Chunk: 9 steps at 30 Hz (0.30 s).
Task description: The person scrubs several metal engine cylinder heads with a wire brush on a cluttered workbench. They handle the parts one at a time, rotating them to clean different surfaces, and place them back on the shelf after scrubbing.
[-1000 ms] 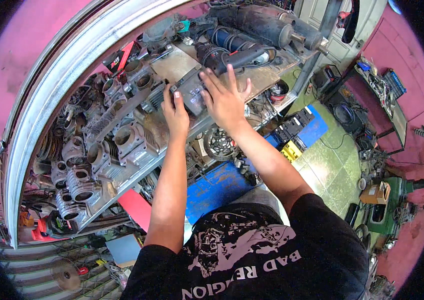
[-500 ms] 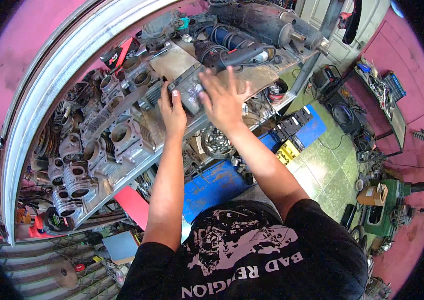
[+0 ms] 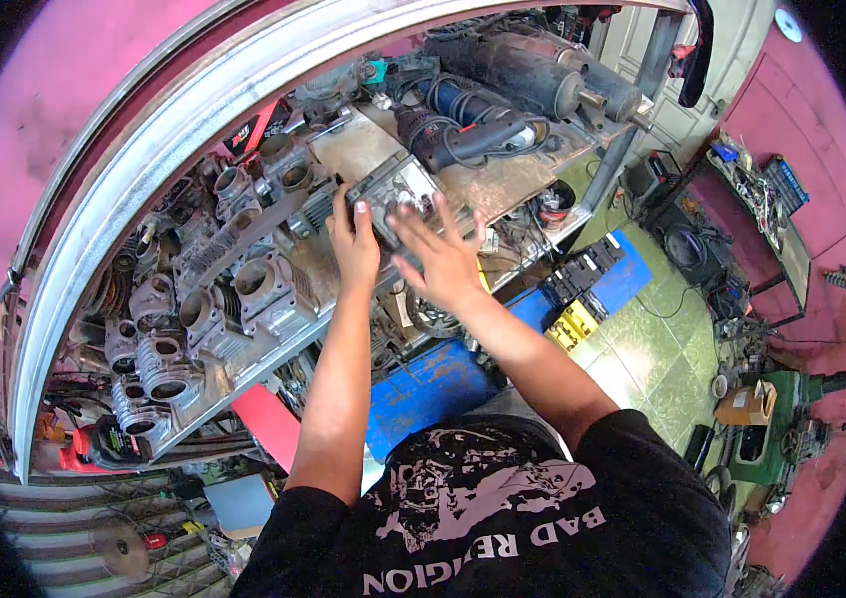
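A flat, dark rectangular case with a shiny, see-through-looking top lies at the bench's near edge; pale shapes or reflections show in it, too unclear to name. My left hand grips its left end, fingers along the side and thumb at the near corner. Over the near right part of the case, my right hand is spread with fingers apart, its fingertips at or just above the surface. Right behind the case lies a corded angle grinder.
Several metal engine cylinders crowd the bench to the left. Dark exhaust mufflers lie at the back. Below the bench are a blue panel and a yellow parts box. A green machine stands at right.
My right hand has moved down across the case toward its near edge. The top of the case looks brighter and more exposed. My left hand stays at the left end.
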Tool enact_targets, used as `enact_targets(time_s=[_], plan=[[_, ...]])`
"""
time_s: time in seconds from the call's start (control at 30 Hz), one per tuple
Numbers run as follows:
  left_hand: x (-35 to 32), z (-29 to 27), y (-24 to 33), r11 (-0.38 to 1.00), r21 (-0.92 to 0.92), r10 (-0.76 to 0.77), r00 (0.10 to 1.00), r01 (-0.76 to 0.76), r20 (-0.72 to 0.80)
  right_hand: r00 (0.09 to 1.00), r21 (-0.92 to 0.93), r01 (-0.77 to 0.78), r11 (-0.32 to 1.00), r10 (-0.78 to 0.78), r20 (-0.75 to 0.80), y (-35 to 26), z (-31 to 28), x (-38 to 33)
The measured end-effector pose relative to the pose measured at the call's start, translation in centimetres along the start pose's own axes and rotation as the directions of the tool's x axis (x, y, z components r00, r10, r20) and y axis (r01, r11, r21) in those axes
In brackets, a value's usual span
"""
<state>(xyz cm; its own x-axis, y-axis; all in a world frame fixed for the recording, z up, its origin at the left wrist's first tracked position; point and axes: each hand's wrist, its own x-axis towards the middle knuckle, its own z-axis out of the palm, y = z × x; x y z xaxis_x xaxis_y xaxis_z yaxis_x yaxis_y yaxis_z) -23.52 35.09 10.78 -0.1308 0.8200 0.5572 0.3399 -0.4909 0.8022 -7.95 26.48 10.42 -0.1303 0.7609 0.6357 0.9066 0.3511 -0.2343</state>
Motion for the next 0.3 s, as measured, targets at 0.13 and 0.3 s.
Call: enact_targets(time_s=[0.13, 0.3], plan=[[-0.7, -0.4, 0.5, 0.998, 0.061, 0.033, 0.999, -0.032, -0.025, 1.000, -0.148, -0.003, 0.989, 0.005, 0.013, 3.3, -0.6, -1.6], [-0.8, -0.2, 1.0, 0.998, 0.034, 0.053, 0.998, -0.054, 0.032, 0.992, -0.138, -0.108, 0.984, 0.097, -0.086, 2.9, -0.5, 2.7]])
